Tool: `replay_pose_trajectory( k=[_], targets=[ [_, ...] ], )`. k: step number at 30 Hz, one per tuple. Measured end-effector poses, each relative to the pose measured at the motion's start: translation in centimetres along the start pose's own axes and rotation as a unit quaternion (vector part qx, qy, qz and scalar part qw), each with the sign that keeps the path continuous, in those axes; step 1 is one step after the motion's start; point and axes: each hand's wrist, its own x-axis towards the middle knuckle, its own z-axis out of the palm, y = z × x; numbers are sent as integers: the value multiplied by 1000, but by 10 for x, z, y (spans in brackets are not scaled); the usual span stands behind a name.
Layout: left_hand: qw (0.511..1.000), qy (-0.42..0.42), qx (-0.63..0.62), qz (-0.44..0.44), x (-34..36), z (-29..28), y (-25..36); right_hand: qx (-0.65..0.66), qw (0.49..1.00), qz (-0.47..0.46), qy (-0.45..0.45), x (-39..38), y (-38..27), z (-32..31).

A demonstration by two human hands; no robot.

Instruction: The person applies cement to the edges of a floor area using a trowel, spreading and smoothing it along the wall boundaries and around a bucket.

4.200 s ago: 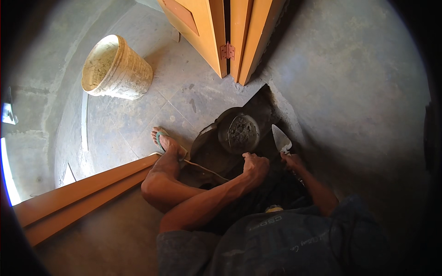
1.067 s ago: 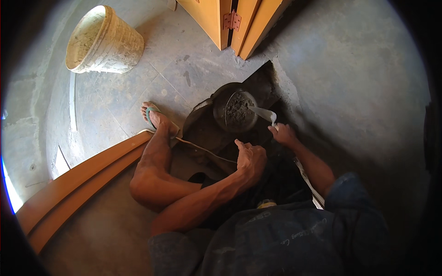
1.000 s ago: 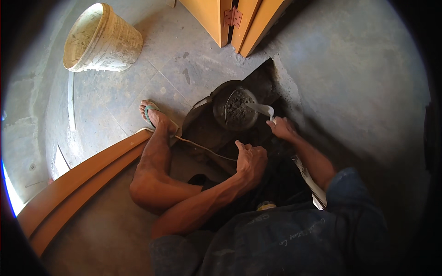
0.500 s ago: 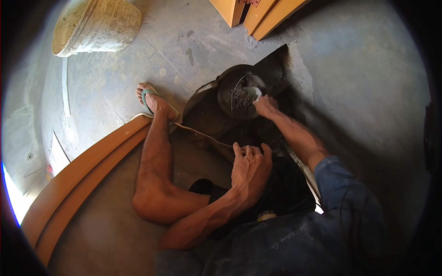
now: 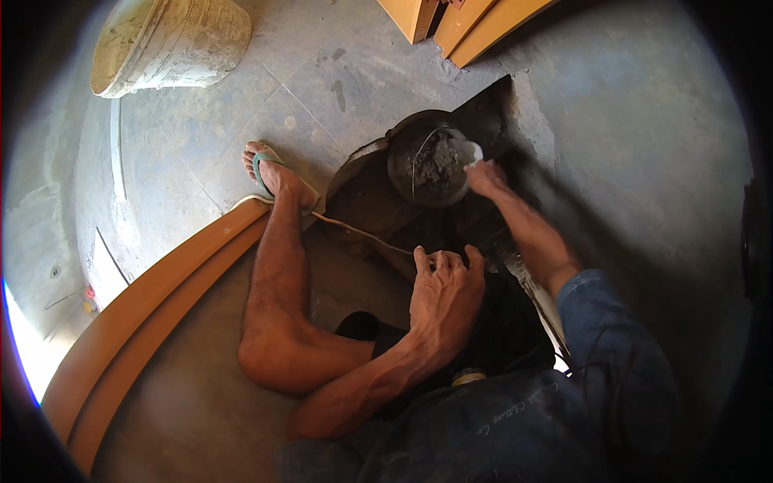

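Observation:
My right hand [image 5: 485, 178] is closed around a small whitish tool [image 5: 473, 151], its exact kind unclear, at the right rim of a dark round bucket [image 5: 396, 171]. Inside the bucket lies a lumpy grey mix [image 5: 441, 165] like mortar, with a thin wire handle [image 5: 418, 153] crossing over it. My left hand [image 5: 444, 291] rests in front of my body, back upward, fingers bent and spread, with nothing visible in it. Close to its fingertips runs a pale cord [image 5: 354, 230]; whether they touch, I cannot tell.
A mortar-stained pale bucket [image 5: 189, 48] lies tipped at the far left. Orange-brown frame pieces stand at the back [image 5: 491, 24], and a long curved-looking one [image 5: 153, 302] runs along the left. My sandalled foot [image 5: 278, 173] is on the grey floor [image 5: 290, 88].
My right hand has drawn the whitish tool from the middle of the mix to the bucket's right rim. The left hand keeps its pose; the whole view has shifted slightly.

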Motion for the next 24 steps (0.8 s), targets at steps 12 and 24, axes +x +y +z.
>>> replay_pose_trajectory(
  k=[12, 24],
  targets=[
    [1000, -1, 3, -23, 1, -7, -7, -20, 999, -34, 33, -21, 6, -14],
    [999, -11, -24, -21, 0, -8, -7, 4, 993, -52, -106, -62, -23, 15]
  ],
)
